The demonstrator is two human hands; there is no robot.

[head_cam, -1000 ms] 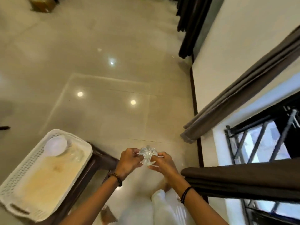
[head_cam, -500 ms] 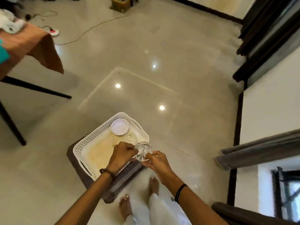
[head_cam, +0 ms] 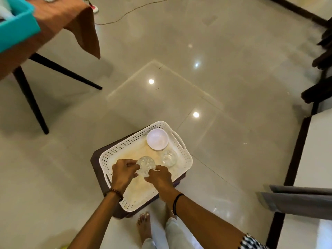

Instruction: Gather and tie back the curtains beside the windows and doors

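Head view, looking steeply down: the left hand's fingers [head_cam: 132, 165] are curled and pinch the left side of a clear faceted piece [head_cam: 145, 166], and the right hand's fingertips [head_cam: 154, 171] pinch its lower right side, so both hands hold the one small piece between them. The left hand [head_cam: 124, 172] has a beaded bracelet [head_cam: 114, 193] at the wrist; the right hand [head_cam: 159, 177] has a thin black band [head_cam: 177, 200]. The piece sits over the middle of a white perforated tray [head_cam: 187, 159]; whether it touches the tray floor I cannot tell. In the tray, just beside the piece toward the far right, lies a second clear piece [head_cam: 168, 157], and beyond that a round white bowl [head_cam: 157, 139] stands in the far corner, touching or nearly touching the second piece. The tray rests on a dark brown stool [head_cam: 95, 162] on a glossy pale tiled floor [head_cam: 215, 78]. A bare foot [head_cam: 143, 225] stands just below the stool. The curtains are well apart from the hands: a grey curtain [head_cam: 301, 198] hangs at the lower right against a white wall [head_cam: 316, 150], ungathered as far as shows, and dark curtains [head_cam: 321, 65] hang at the upper right edge. At the upper left stands a table with a brown cloth [head_cam: 71, 20], with a teal box [head_cam: 16, 27] on it, and a thin cable [head_cam: 136, 9] trails across the floor behind.
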